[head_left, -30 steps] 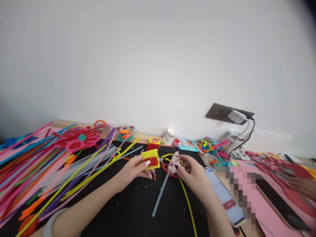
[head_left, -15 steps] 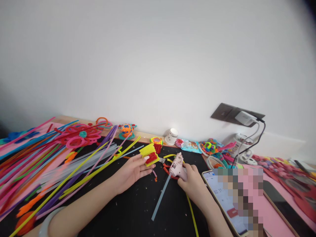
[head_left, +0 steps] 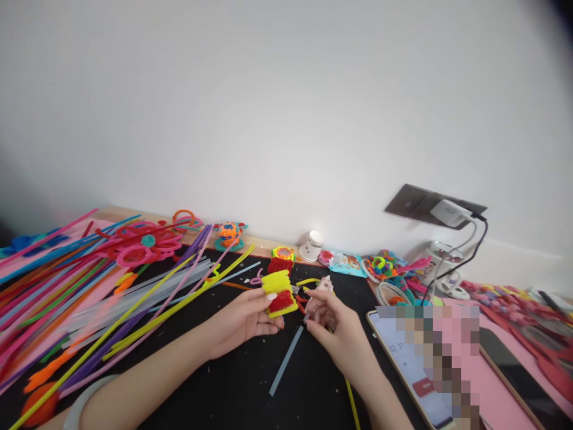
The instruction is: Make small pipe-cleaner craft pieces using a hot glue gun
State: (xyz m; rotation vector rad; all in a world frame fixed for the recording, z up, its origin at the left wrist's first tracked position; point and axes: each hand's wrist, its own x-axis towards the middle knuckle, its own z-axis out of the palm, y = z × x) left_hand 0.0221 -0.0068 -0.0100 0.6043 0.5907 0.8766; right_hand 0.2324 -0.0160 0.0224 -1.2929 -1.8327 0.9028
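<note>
My left hand (head_left: 244, 319) is closed on a block of yellow and red pipe cleaners (head_left: 280, 294), thumb on its near face. Just right of it is my right hand (head_left: 333, 325), its curved thumb and index finger apart. A pale pink glue gun (head_left: 326, 283) lies behind these fingers, mostly hidden, only its nozzle end showing. From beneath the hand a translucent glue stick (head_left: 286, 361) slants toward me. A small red piece with a yellow and orange top (head_left: 283, 257) stands beyond the block.
Loose pipe cleaners (head_left: 147, 334) and clear glue sticks (head_left: 156, 292) spread across the left. A paper cup (head_left: 311, 246) stands by the wall. At right are a lit phone (head_left: 403, 364), a dark phone (head_left: 514, 370), a mug (head_left: 439, 263) and a charger (head_left: 452, 212) with cables.
My right hand has left the glue gun's handle and shifted left, across the gun. My left hand has brought the pipe-cleaner block slightly right and down. The glue stick's near end moved slightly left.
</note>
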